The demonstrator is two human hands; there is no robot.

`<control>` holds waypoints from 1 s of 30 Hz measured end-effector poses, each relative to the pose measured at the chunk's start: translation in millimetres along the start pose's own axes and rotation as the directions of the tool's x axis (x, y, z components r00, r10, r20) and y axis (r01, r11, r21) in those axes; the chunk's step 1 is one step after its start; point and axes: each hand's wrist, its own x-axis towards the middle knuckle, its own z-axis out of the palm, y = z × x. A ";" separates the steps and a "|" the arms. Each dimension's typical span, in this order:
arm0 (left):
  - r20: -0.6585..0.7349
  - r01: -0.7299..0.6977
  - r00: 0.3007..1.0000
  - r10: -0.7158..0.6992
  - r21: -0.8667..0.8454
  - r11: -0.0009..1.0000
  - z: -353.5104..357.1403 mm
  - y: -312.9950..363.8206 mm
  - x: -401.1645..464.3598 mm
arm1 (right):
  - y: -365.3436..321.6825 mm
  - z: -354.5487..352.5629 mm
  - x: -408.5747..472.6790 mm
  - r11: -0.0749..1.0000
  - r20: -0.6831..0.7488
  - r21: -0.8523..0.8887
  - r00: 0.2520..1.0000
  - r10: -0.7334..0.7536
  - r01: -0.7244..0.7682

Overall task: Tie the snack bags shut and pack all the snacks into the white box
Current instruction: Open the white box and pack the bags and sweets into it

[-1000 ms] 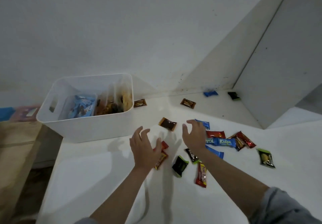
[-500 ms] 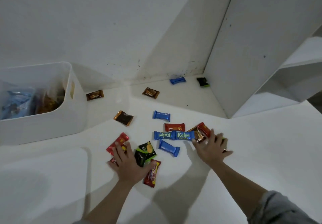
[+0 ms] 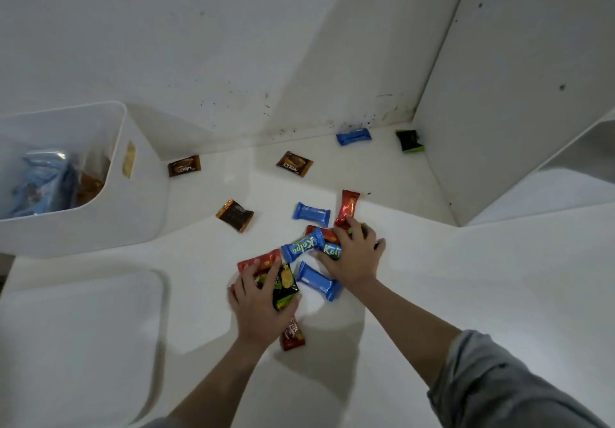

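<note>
White box (image 3: 100,224) sits far left on the table (image 3: 466,278), tied bags already inside. Half a second ago the hands lay spread apart over scattered snacks; now they have swept inward, bunching wrappers into one heap, likely ready to scoop toward the box. Left hand (image 3: 263,304) presses a green packet (image 3: 284,286) and red wrappers with curled fingers; right hand (image 3: 354,258) cups the Kalpa bars (image 3: 312,246). Brown packets and others lie unreached behind.
</note>
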 end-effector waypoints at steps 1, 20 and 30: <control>-0.018 -0.019 1.000 0.019 0.003 1.000 0.8 -0.3 0.3 | 4.5 1.8 -2.3 0.999 -0.070 -0.010 0.997 -0.039 0.039; 0.094 0.134 0.990 -0.103 -0.438 0.889 -42.4 -34.3 -10.9 | 6.4 -30.7 -50.0 0.798 0.052 0.513 0.940 0.338 -0.315; -0.189 0.012 0.966 -0.175 -0.648 0.762 -162.3 -92.5 27.4 | -151.1 -82.1 -47.2 0.685 -0.008 0.718 0.982 0.188 -0.125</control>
